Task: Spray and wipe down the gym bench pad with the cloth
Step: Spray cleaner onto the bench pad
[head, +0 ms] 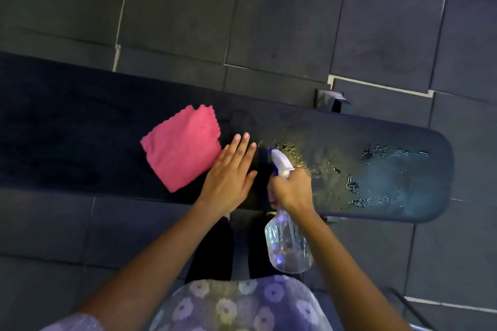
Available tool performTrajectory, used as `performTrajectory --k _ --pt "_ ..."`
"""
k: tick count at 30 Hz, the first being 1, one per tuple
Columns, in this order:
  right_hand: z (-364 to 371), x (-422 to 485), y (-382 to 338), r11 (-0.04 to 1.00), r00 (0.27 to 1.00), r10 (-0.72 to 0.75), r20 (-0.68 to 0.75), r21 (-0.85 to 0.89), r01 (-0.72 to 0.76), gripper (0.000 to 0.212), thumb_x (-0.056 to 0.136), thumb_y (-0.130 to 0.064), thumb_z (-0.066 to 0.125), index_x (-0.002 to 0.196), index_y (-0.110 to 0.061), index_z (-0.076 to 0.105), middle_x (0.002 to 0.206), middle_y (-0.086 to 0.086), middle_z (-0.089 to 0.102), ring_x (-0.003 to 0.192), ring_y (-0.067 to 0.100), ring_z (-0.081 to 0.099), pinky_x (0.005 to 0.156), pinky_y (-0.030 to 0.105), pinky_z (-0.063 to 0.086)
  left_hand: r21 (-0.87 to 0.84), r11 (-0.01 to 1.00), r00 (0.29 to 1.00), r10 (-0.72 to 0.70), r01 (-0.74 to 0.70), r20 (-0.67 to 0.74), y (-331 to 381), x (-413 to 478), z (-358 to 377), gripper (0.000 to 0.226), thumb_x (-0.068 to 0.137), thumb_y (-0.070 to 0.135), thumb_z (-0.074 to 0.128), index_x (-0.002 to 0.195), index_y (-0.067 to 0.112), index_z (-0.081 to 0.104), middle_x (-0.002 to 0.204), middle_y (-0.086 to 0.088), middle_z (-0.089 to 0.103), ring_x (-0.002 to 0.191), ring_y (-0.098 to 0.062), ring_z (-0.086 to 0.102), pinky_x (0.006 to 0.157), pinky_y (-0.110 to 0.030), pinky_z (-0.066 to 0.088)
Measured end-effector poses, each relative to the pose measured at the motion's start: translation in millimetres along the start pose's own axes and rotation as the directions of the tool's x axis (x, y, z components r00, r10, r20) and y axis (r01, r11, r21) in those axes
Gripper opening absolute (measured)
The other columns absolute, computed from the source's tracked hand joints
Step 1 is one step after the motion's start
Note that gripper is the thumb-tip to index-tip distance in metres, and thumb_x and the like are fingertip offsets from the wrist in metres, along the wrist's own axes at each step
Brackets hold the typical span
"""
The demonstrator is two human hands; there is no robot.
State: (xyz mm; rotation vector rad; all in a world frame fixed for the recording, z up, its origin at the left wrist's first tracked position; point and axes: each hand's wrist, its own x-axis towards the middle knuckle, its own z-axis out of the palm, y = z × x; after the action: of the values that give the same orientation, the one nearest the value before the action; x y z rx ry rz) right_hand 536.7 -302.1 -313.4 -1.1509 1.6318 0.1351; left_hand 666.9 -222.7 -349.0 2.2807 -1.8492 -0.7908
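Beside cloth (pixel 183 147), left hand (pixel 228 177) lies flat.

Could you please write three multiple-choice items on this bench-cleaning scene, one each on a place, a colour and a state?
1. Where does the folded cloth lie?
A. on the dark padded gym bench
B. on the floor tiles
C. over the person's arm

2. What colour is the cloth?
A. blue
B. pink
C. white

3. What is the right hand doing?
A. resting flat and empty
B. wiping with the cloth
C. gripping a clear plastic spray bottle

Answers:
1 A: the pink folded cloth rests on the dark padded gym bench, beside the open left hand.
2 B: it is plainly pink.
3 C: the right hand holds the clear plastic spray bottle by its neck, nozzle towards droplets on the pad.
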Motion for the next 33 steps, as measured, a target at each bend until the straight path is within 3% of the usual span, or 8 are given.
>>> performTrajectory --k 5,10,13,19,21,24,28,33 --pt "-37.0 16.8 1.0 0.999 1.000 -0.001 0.020 -0.035 0.001 0.018 0.045 -0.011 0.048 0.049 -0.001 0.062 0.041 0.014 0.060 0.038 0.026 0.058 0.045 0.033 0.055 0.027 0.999 1.000 -0.019 0.019 0.005 25.9 22.1 14.3 0.064 0.097 0.035 0.046 0.150 0.008 0.024 0.159 -0.017 0.007 0.148 -0.031 0.004 0.120 -0.044 0.016" --pt "-105.9 33.2 32.9 0.985 0.939 0.121 -0.321 0.156 -0.074 0.017 0.052 -0.015 0.052 0.060 -0.001 0.060 0.054 0.019 0.065 0.053 0.035 0.063 0.053 0.047 0.058 0.026 1.000 0.999 0.002 -0.003 0.032 79.1 44.0 32.5 0.069 0.095 0.041 0.045 0.151 0.007 0.021 0.159 -0.022 0.004 0.148 -0.035 0.001 0.120 -0.049 0.013" --pt "-152.2 36.2 60.6 0.980 0.884 0.177 -0.433 0.159 -0.118 0.012 0.056 -0.017 0.053 0.064 -0.010 0.058 0.065 0.018 0.066 0.065 0.039 0.065 0.062 0.051 0.058 0.033 0.983 0.980 0.177 -0.181 0.089 117.0 56.8 43.2 0.064 0.095 0.039 0.040 0.152 0.017 0.021 0.161 -0.011 0.006 0.149 -0.029 0.003 0.119 -0.049 0.013" --pt "-213.3 27.0 116.6 0.969 0.823 0.226 -0.522 0.035 -0.243 0.012 0.051 -0.016 0.047 0.061 -0.012 0.053 0.051 0.008 0.062 0.060 0.036 0.062 0.064 0.046 0.058 0.056 0.902 0.888 0.408 -0.428 0.212 182.7 69.5 68.5 0.060 0.096 0.035 0.038 0.151 0.020 0.022 0.162 -0.007 0.008 0.149 -0.024 0.003 0.120 -0.046 0.007" --pt "-213.5 20.8 130.2 0.967 0.825 0.247 -0.508 0.070 -0.246 0.014 0.053 -0.011 0.048 0.061 -0.012 0.059 0.045 0.007 0.061 0.052 0.034 0.061 0.062 0.048 0.059 0.074 0.895 0.880 0.412 -0.440 0.237 188.3 68.5 73.4 0.059 0.097 0.035 0.036 0.152 0.020 0.020 0.162 -0.007 0.005 0.149 -0.024 0.001 0.120 -0.047 0.006" --pt "-195.4 10.7 145.2 0.969 0.880 0.211 -0.426 -0.028 -0.246 0.018 0.062 -0.009 0.055 0.078 -0.007 0.063 0.062 0.015 0.067 0.062 0.035 0.064 0.060 0.042 0.057 0.087 0.909 0.894 0.378 -0.407 0.239 183.9 60.7 76.9 0.058 0.097 0.037 0.032 0.152 0.021 0.018 0.162 -0.003 0.001 0.149 -0.022 0.000 0.120 -0.047 0.006" --pt "-141.7 -8.9 144.0 0.988 0.965 0.037 -0.261 -0.136 -0.074 0.015 0.070 -0.012 0.059 0.083 -0.004 0.061 0.078 0.020 0.068 0.074 0.039 0.062 0.061 0.036 0.044 0.149 0.933 0.936 0.301 -0.329 0.184 155.1 36.5 73.5 0.057 0.096 0.036 0.035 0.151 0.025 0.023 0.162 0.000 0.007 0.149 -0.019 0.008 0.119 -0.048 0.016" --pt "-72.2 -29.0 122.8 0.987 0.990 -0.096 -0.107 -0.142 0.080 0.010 0.065 -0.015 0.054 0.067 -0.017 0.045 0.072 0.015 0.064 0.070 0.039 0.057 0.055 0.029 0.031 0.192 0.970 0.988 0.136 -0.148 0.076 99.4 1.3 61.3 0.057 0.095 0.037 0.042 0.150 0.025 0.027 0.161 -0.002 0.015 0.147 -0.020 0.017 0.118 -0.047 0.019"
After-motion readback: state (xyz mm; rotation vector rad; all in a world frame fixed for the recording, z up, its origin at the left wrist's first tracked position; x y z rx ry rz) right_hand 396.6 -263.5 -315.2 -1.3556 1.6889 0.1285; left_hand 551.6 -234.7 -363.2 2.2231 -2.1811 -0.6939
